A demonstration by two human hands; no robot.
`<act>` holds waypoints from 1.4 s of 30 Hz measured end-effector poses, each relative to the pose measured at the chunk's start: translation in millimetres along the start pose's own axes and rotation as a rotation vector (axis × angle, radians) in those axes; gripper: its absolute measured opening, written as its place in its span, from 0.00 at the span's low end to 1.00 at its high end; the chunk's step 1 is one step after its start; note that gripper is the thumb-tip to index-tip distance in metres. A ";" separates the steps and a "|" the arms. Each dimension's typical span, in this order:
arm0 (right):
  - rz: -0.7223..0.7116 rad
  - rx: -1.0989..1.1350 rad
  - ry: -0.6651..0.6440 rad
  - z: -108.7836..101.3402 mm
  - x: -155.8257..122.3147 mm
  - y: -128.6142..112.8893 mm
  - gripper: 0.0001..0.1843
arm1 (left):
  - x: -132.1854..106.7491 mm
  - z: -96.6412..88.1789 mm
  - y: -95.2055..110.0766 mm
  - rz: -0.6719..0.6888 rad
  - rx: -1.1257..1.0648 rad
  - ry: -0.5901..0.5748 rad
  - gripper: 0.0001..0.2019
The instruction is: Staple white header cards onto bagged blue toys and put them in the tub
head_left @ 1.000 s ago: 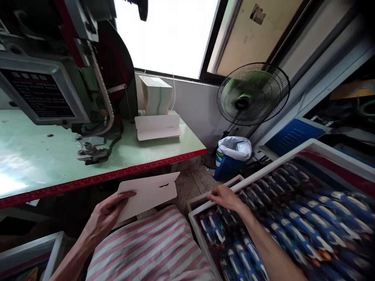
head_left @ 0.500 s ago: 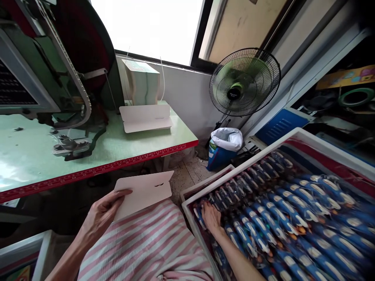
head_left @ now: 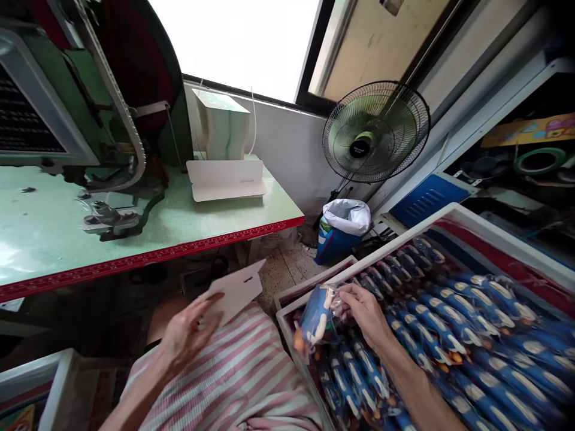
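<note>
My left hand (head_left: 191, 326), slightly blurred, grips the near-left end of a white folded card (head_left: 238, 292) with a small slot near its far edge. The card is tilted above the striped cloth on my lap. My right hand (head_left: 362, 305) pinches a clear plastic bag holding a blue and cream item with an orange end (head_left: 318, 314); its exact kind I cannot make out. That bag is raised over the near-left corner of a white crate (head_left: 287, 335). Rows of similar bagged blue items (head_left: 422, 320) fill the crate below.
On the green table (head_left: 278, 200) lie more white folded cards (head_left: 227, 182), with a tall card stack (head_left: 224, 126) behind. A machine (head_left: 112, 221) stands at the left. Beyond the table are a fan (head_left: 375, 131) and a lined blue bin (head_left: 344, 221). Another crate (head_left: 58, 377) is at lower left.
My right hand has lifted a bagged blue item out of the crate row. My left hand has shifted right with the card, which is now angled more steeply.
</note>
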State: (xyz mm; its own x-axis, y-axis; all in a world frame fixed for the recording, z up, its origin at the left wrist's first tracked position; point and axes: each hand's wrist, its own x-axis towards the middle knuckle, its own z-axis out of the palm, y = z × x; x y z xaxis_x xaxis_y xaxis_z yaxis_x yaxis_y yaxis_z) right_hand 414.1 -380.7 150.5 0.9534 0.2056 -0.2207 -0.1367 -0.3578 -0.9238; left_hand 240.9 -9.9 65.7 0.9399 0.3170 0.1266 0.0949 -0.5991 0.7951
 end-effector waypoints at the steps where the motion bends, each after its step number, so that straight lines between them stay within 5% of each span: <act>1: 0.008 0.102 -0.005 10.0 -4.7 -13.2 0.14 | -3.7 8.9 4.4 0.017 0.032 -0.061 0.26; 4: 0.010 0.330 -0.051 51.8 -15.4 -40.4 0.14 | -13.4 31.0 20.0 0.167 0.095 -0.158 0.46; 6: 0.017 0.453 -0.108 83.4 -19.2 -52.5 0.13 | -14.8 39.9 29.5 0.271 0.095 -0.087 0.49; 11: 0.015 0.609 -0.251 142.3 -21.6 -80.7 0.16 | -2.0 39.0 34.2 0.273 -0.013 0.224 0.18; 16: -0.068 0.526 -0.420 150.6 -2.5 -83.8 0.22 | -1.9 11.9 20.4 0.045 -0.226 0.262 0.18; 20: -0.283 0.328 -0.190 151.3 32.9 -56.8 0.23 | -16.3 -13.7 7.0 -0.211 -0.453 0.244 0.23; 22: -0.337 0.246 -0.177 159.0 46.4 -44.2 0.24 | -23.8 -24.6 -1.2 -0.279 -0.531 0.252 0.23; 27: -0.338 0.113 -0.442 191.8 53.6 -35.2 0.20 | -40.8 -42.1 -24.1 -0.378 -0.612 0.312 0.25; 34: -0.349 0.088 -0.585 223.0 51.1 -45.8 0.14 | -64.1 -55.1 -36.1 -0.421 -0.615 0.364 0.26; 42: -0.650 -0.003 -0.197 276.4 4.5 -41.8 0.13 | -89.2 -74.2 -26.1 -0.504 -0.581 0.536 0.29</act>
State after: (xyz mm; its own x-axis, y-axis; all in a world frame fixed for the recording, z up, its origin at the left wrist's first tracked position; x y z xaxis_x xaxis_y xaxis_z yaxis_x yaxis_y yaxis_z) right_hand 349.8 -113.0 101.6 0.7746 0.5420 0.3260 0.4488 -0.1078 -0.8871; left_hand 130.2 32.0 77.6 0.5421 0.8225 -0.1720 0.1348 0.1169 0.9839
